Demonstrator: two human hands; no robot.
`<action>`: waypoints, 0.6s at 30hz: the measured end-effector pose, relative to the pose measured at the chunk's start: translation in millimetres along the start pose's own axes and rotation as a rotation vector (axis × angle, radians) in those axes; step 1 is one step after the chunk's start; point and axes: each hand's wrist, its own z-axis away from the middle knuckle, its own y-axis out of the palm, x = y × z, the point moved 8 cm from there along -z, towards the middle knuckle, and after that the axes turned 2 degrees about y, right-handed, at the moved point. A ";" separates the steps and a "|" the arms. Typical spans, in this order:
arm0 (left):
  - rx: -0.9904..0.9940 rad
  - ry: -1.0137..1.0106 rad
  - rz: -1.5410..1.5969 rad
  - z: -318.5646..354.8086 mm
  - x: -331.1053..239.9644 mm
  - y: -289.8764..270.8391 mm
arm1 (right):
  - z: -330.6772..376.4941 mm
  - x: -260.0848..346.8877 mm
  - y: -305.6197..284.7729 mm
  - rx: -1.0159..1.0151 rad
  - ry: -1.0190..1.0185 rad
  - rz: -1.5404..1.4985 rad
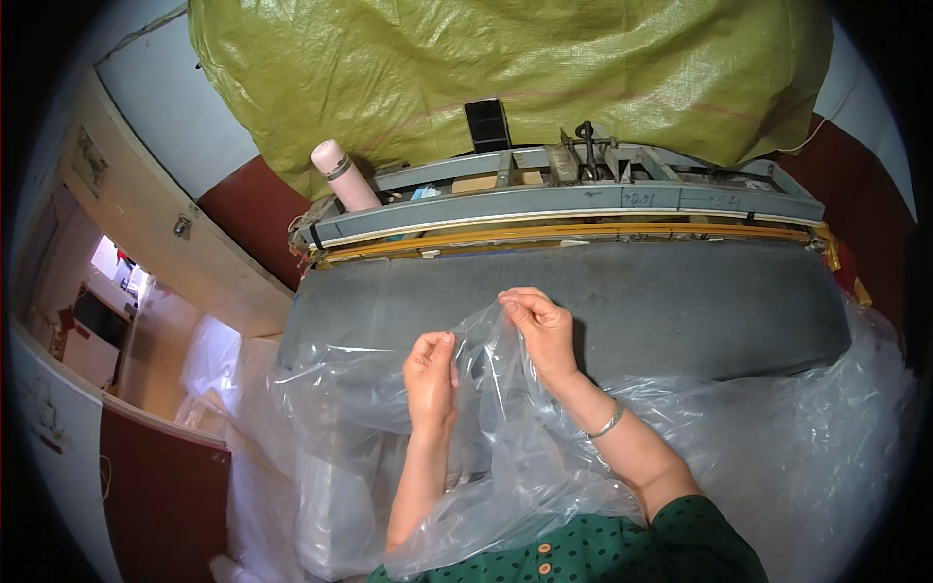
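Note:
Clear plastic film [515, 418] hangs in folds between my two raised hands and spreads over my lap. My right hand [542, 330] pinches an upper edge of it between thumb and fingertips, above the grey padded work surface [680, 301]. A little lower and to the left, my left hand [430, 379] is closed in a pinch at the film's edge. More of the film drapes over the front of the surface on both sides. A silver bangle [607, 420] sits on my right wrist.
Behind the work surface runs a grey metal frame [573, 201] with a black clamp-like fitting [588, 155]. A pink bottle [345, 175] leans at its left end. Yellow-green woven sheeting [525, 58] covers the back. An open door [175, 209] stands at the left.

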 end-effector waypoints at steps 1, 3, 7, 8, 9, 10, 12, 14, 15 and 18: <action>0.008 0.015 -0.006 -0.7 1.1 -3.6 | -0.2 0.8 0.2 0.015 -0.002 0.009; 0.015 0.024 -0.006 -2.2 3.4 -7.2 | -0.4 2.1 1.2 0.046 -0.005 0.025; 0.008 -0.003 0.011 0.3 5.0 -7.2 | 0.9 -5.9 -0.1 0.041 0.060 0.030; 0.007 -0.011 0.012 1.7 5.4 -6.6 | 0.7 -11.1 -1.9 0.024 0.116 0.022; 0.017 -0.001 0.023 2.4 6.1 -7.2 | 1.4 -16.1 -3.2 0.007 0.173 0.012; 0.027 0.009 0.034 2.6 7.4 -8.8 | 1.0 -13.9 -2.1 0.011 0.153 -0.044; 0.043 0.038 0.049 4.0 6.2 -10.3 | -1.2 -7.9 0.6 0.021 0.113 -0.157; 0.055 0.075 0.057 5.8 2.3 -10.5 | -1.8 -9.0 2.1 0.065 0.212 -0.153; 0.072 0.110 0.023 7.5 -2.3 -9.4 | -1.8 -10.0 2.2 0.088 0.263 -0.154; 0.180 0.198 -0.133 14.1 -15.1 2.2 | -5.2 -19.5 -3.7 0.185 0.321 -0.060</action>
